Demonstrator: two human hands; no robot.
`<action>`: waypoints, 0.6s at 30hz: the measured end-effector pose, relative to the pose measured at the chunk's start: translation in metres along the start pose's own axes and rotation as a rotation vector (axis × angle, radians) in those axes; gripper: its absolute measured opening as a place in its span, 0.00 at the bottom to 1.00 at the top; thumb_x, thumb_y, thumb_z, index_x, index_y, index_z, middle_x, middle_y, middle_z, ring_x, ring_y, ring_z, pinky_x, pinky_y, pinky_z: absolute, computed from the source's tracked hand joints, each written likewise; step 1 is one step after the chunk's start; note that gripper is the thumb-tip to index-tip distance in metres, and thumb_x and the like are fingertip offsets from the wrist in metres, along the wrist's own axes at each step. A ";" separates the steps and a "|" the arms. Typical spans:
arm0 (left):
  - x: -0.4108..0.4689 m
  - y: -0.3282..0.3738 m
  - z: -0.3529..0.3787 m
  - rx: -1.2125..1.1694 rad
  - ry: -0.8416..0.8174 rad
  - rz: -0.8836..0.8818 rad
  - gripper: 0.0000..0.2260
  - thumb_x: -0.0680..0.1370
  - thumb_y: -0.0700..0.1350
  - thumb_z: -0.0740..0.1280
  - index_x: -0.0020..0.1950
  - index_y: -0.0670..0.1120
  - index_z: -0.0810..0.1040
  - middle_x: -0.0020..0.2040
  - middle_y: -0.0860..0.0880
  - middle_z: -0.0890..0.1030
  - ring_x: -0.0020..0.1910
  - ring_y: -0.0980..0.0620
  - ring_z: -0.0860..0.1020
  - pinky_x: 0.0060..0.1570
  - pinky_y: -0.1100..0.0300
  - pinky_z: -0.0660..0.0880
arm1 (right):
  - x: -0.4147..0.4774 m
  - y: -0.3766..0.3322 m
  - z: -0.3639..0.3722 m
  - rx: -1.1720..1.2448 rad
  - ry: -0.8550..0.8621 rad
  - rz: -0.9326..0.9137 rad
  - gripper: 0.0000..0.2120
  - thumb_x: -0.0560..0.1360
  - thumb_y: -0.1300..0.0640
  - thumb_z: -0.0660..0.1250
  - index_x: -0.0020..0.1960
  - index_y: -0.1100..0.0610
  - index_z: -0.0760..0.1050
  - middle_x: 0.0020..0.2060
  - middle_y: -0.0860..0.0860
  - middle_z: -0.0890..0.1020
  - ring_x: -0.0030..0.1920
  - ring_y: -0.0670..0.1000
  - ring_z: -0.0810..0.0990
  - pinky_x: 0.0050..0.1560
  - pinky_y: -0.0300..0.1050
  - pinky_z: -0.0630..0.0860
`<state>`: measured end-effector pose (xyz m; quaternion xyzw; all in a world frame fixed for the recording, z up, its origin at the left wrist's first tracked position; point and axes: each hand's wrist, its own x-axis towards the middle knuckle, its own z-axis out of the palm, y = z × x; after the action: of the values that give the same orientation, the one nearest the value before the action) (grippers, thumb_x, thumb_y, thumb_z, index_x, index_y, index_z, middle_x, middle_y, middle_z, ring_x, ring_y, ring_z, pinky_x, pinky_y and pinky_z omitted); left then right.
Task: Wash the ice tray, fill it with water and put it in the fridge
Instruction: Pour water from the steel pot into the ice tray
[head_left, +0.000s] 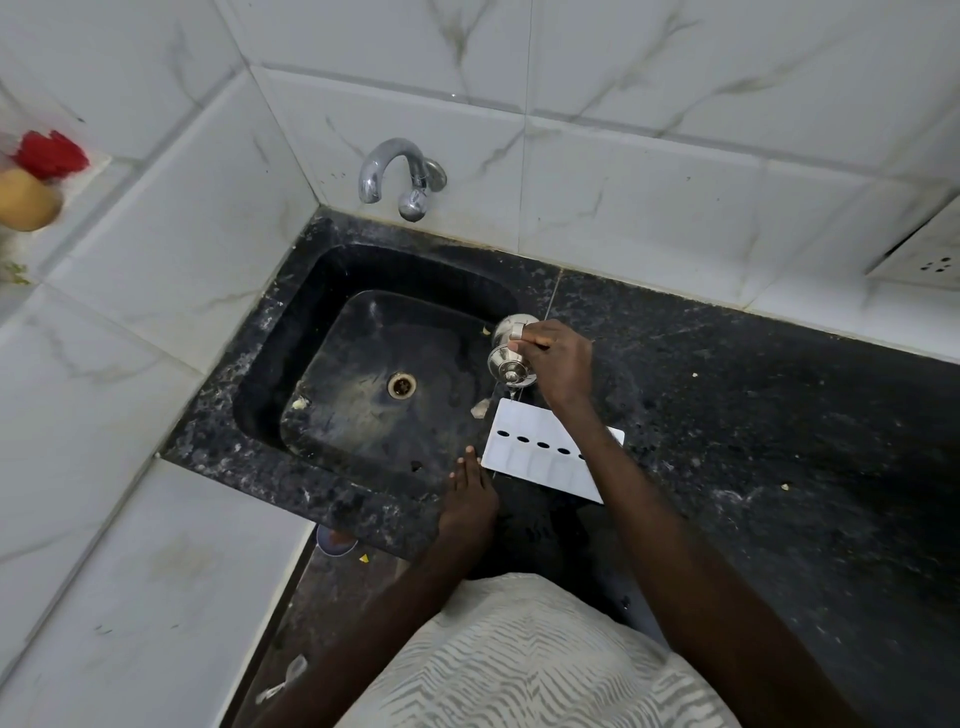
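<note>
Hidden or unclear:
- The right forearm crosses the ice tray (537, 453) and covers its 3 o'clock end.
- The tray's compartments show only as faint pale ridges. A row of dark oval spots runs along its middle, and what they are cannot be told.
- The right hand's fingers cover part of the steel pot (508, 354). Its mouth is not clearly visible.
- Whether the left fingertips touch the tray's near corner cannot be told; they lie just beside it.
- A red thing (49, 155) and a yellow round thing (26, 200) at the 9 o'clock edge are blurred.
- A wall socket (927, 262) at 3 o'clock is cut off by the frame.

Tray: white and rectangular, lying flat on the black counter (779, 441). It sits at the sink's (291, 338) rim, about 4 o'clock from the drain (401, 385). Its long axis runs from roughly 10 o'clock to 4 o'clock, with the 10 o'clock short end towards the basin.

Right hand (560, 364): fingers curled round the small steel pot, which is held tipped above the tray's far corner. A thin thread of water (513, 394) falls from it to the tray.

Left hand (470, 493): fingers straight and together, palm down on the counter's edge at 7 o'clock of the tray, holding nothing.

The tap (395, 174) is on the tiled wall at 12 o'clock from the basin.
</note>
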<state>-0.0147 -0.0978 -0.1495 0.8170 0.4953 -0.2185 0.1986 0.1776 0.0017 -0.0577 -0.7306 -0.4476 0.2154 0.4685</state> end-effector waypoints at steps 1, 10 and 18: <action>0.000 0.000 0.000 0.002 0.001 0.003 0.42 0.80 0.36 0.69 0.81 0.29 0.42 0.82 0.29 0.41 0.82 0.31 0.48 0.81 0.42 0.51 | 0.000 0.000 0.000 -0.002 0.004 0.003 0.09 0.69 0.62 0.81 0.49 0.59 0.88 0.47 0.51 0.88 0.45 0.47 0.85 0.52 0.43 0.82; 0.001 0.000 0.001 0.012 0.010 0.014 0.42 0.80 0.36 0.69 0.81 0.29 0.42 0.81 0.28 0.42 0.82 0.31 0.48 0.81 0.41 0.52 | 0.000 -0.001 0.002 0.019 0.011 0.028 0.08 0.69 0.61 0.81 0.48 0.59 0.88 0.45 0.50 0.88 0.44 0.48 0.85 0.49 0.45 0.82; 0.001 0.000 0.002 -0.004 0.013 0.009 0.39 0.81 0.35 0.66 0.81 0.29 0.42 0.81 0.28 0.42 0.82 0.31 0.48 0.81 0.41 0.51 | -0.002 -0.001 -0.004 0.151 0.089 0.176 0.07 0.68 0.61 0.82 0.44 0.59 0.88 0.40 0.47 0.86 0.43 0.51 0.86 0.48 0.45 0.82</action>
<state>-0.0148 -0.0983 -0.1517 0.8202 0.4934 -0.2111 0.1980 0.1795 -0.0016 -0.0547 -0.7384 -0.3431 0.2563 0.5208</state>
